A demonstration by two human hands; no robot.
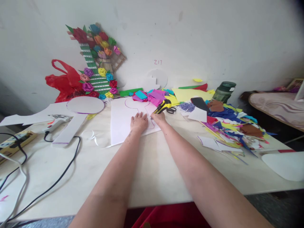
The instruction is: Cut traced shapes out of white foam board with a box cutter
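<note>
A white board (118, 120) with a purple outline drawn on it lies in the middle of the table. My left hand (139, 122) rests flat on this board, fingers stretched over the drawn shape. My right hand (158, 118) is closed around a yellow and black utility knife (163, 105), whose tip is down near the outline's right-hand line. Behind the knife, black-handled scissors (171, 110) lie on the table. Folded pieces of purple and blue paper (156, 96) overlap the board's far edge.
At left are a cut-out white oval (85, 104) with a strip, a glue gun (56, 123) and a power strip (16, 142) with cables. Paper scraps (228, 123), a phone (199, 104) and a green bottle (224, 91) stand right. Paper flowers (102, 41) lean on the wall.
</note>
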